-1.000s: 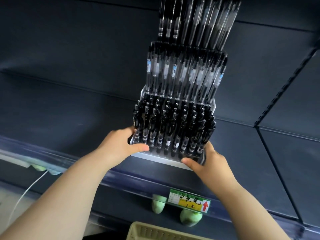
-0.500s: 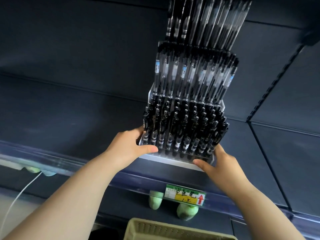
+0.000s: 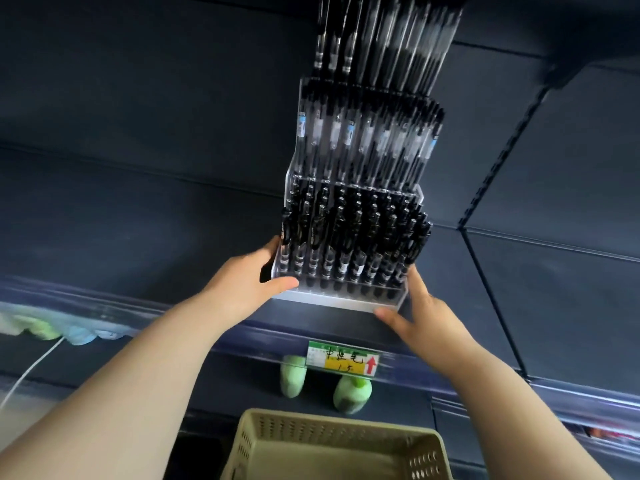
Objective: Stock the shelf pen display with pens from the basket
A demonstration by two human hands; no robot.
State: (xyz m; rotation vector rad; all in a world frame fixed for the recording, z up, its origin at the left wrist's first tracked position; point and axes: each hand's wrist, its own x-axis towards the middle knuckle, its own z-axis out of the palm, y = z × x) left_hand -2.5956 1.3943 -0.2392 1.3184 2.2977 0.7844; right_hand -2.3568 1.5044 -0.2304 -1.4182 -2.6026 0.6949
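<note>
Left hand: grips the lower left corner of the pen display, thumb across the front, fingers round the side wall.
Right hand: grips the lower right corner, thumb at the front edge, forefinger laid up the right wall.

The display is a clear stepped stand at centre frame, standing on the dark shelf close behind the shelf's front rail. Pens fill it: black-capped ones packed upright in the lowest step, clear-barrelled ones in the step above, and a third bank running out of the top of the frame, blurred.

Below the display a green and yellow price tag with a red arrow is clipped to the rail. Two green bottles stand on the level beneath, partly hidden by the tag. The beige perforated basket sits at bottom centre, under both forearms.

Lower left: a white cable and some pastel objects behind the rail, too smeared to name. Right of frame: a slotted upright divides the back panels.
</note>
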